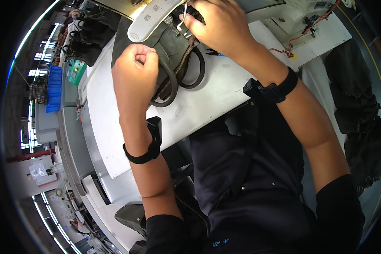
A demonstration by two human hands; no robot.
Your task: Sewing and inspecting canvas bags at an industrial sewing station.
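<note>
A white sewing machine arm (156, 19) reaches in at the top, with a bent metal lever (182, 21) at its needle end. Under it lies a dark olive bag (125, 38), its rounded handles (173, 91) and a brass-coloured zipper (184, 63) toward me. My left hand (135, 70) is closed in a pinch beside the bag, left of the handles; what it pinches is too small to name. Beside the metal lever, my right hand (224, 29) has its thumb and fingers curled in at the needle area. Whatever they grip there is hidden.
Small dark-bladed snips (215, 52) lie by my right wrist on the white tabletop (199, 112). Dark bags (91, 36) are piled at the far left, near a green box (75, 71) and blue bin (54, 89). More dark pieces (353, 93) hang at right.
</note>
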